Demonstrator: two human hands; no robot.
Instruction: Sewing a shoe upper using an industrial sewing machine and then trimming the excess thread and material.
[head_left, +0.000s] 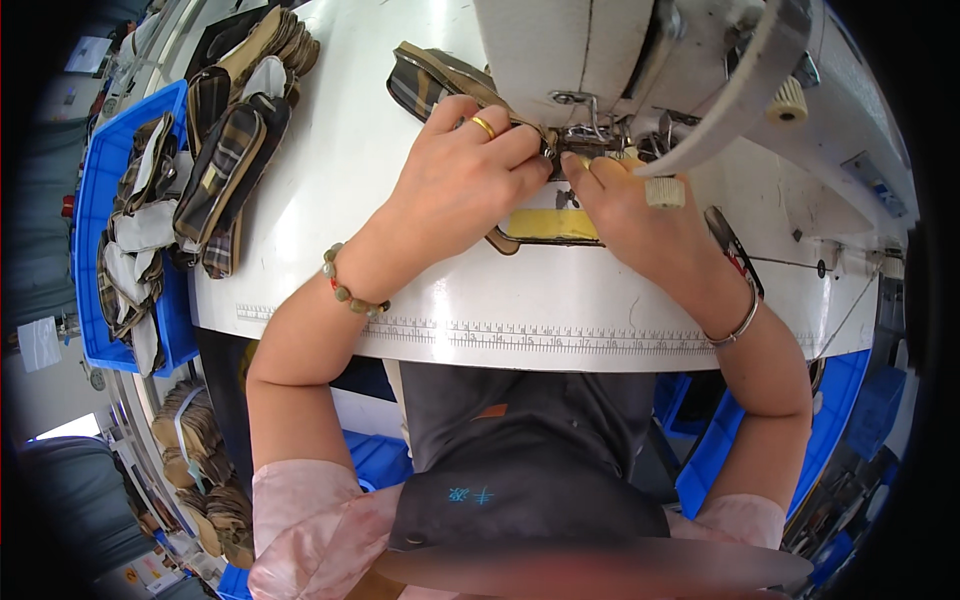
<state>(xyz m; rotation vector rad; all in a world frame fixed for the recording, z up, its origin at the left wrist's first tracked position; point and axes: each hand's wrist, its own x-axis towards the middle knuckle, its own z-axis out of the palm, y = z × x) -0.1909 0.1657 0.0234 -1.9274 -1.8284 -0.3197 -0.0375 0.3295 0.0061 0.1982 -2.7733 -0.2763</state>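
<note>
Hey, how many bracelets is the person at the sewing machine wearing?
2. A beaded bracelet is around the left wrist, and a silver-coloured bangle is around the right wrist. Both wrists are in plain view, so none appear hidden.

One wide head-worn fisheye camera looks down from close above onto the left hand [465, 178], the right hand [640, 218] and the white worktop [340, 150].

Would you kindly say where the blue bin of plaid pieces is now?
In the head view, the blue bin is at left, beside the left edge of the white sewing table.
</note>
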